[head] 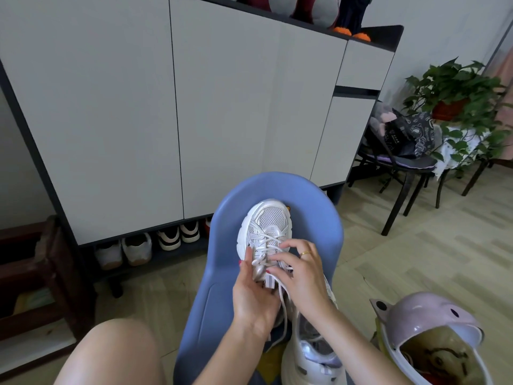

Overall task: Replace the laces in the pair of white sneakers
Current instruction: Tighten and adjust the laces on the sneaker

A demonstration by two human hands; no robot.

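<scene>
A white mesh sneaker [266, 220] lies toe-away on a blue plastic chair [313, 218]. Its white lace [268, 240] crosses several eyelets, and loose ends trail down toward me. My left hand [254, 295] grips the shoe's tongue and left side from below. My right hand [301, 269], with a gold ring, pinches the lace over the upper eyelets. The second white sneaker [313, 348] stands near my lap, heel toward me, partly hidden by my right forearm.
A grey shoe cabinet [166, 107] fills the back, with several shoes [150, 247] under it. A pink helmet [424, 340] sits at lower right. A dark chair with bags [402, 140] and a potted plant [455, 90] stand to the right. My bare knee [111, 354] is lower left.
</scene>
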